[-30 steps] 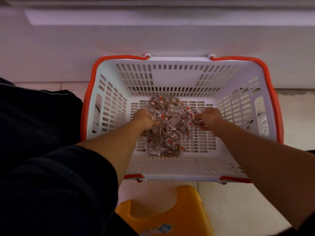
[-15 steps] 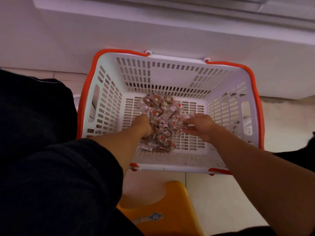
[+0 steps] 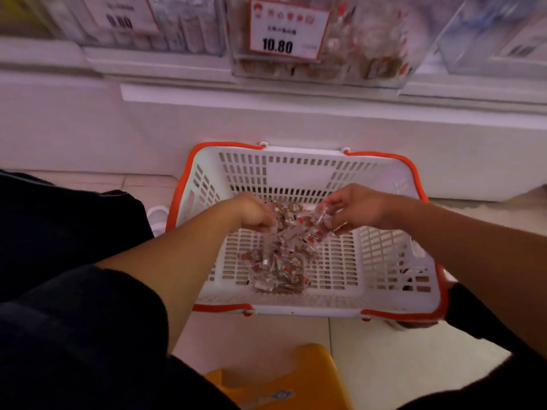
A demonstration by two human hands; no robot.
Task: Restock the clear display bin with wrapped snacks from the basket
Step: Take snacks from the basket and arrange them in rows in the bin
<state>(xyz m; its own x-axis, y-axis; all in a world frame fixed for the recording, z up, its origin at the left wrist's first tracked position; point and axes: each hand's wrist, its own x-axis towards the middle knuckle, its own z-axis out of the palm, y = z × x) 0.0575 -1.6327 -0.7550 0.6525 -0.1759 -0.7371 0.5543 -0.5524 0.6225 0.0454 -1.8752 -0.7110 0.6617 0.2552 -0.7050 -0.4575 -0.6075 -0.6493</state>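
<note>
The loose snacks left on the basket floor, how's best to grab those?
Come straight down through the basket's open top and scoop the snacks from both flanks, cupping inward. They lie as a loose, slippery-looking heap on a flat slotted floor, so single pinches would likely be slow.

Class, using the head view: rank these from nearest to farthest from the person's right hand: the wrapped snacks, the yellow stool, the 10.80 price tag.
From the right hand:
1. Wrapped snacks, gripped in its fingers, pile just below-left.
2. Yellow stool, bottom of frame, near the person.
3. 10.80 price tag, top, on the clear display bin.
</note>
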